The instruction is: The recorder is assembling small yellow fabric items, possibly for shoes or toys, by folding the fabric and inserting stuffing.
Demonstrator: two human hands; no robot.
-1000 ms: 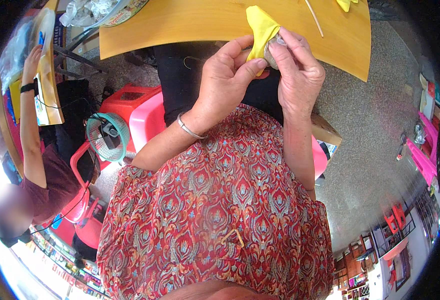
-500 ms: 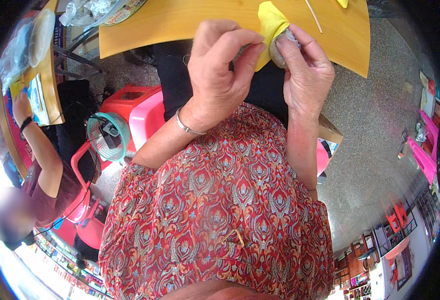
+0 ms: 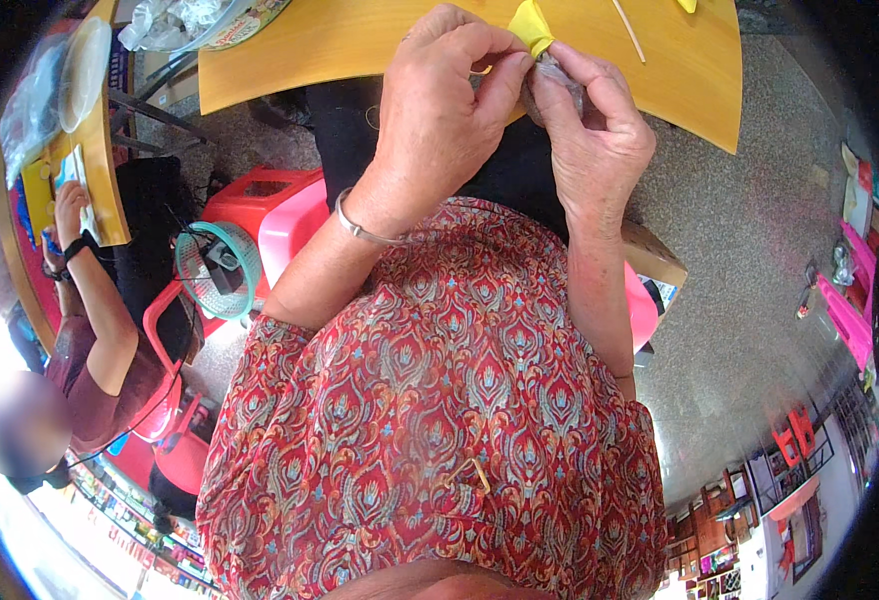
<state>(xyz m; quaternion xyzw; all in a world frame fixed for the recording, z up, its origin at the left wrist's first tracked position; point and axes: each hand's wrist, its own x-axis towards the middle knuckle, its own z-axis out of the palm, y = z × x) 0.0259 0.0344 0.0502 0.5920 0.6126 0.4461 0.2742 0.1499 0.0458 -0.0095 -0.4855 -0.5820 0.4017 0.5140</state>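
My left hand (image 3: 450,100) and my right hand (image 3: 590,125) are raised together at the near edge of a yellow wooden table (image 3: 360,45). Between their fingertips is a small grey lump wrapped in clear film (image 3: 557,72), with a yellow folded piece (image 3: 532,22) sticking up from it. My left thumb and fingers pinch at the yellow piece, and my right hand cups the grey lump. A silver bangle (image 3: 360,228) is on my left wrist. A thin wooden stick (image 3: 628,28) lies on the table just beyond my right hand.
Red and pink plastic stools (image 3: 270,215) and a small teal fan (image 3: 218,268) stand at my left. Another person (image 3: 80,330) sits at a second table (image 3: 100,190) on the left. Clear plastic bags (image 3: 175,20) lie on my table's far left. Speckled floor (image 3: 760,260) lies to the right.
Both hands have risen toward the table with the wrapped lump. The yellow piece is now mostly hidden behind my fingers. The person at the left lowered a hand to their table.
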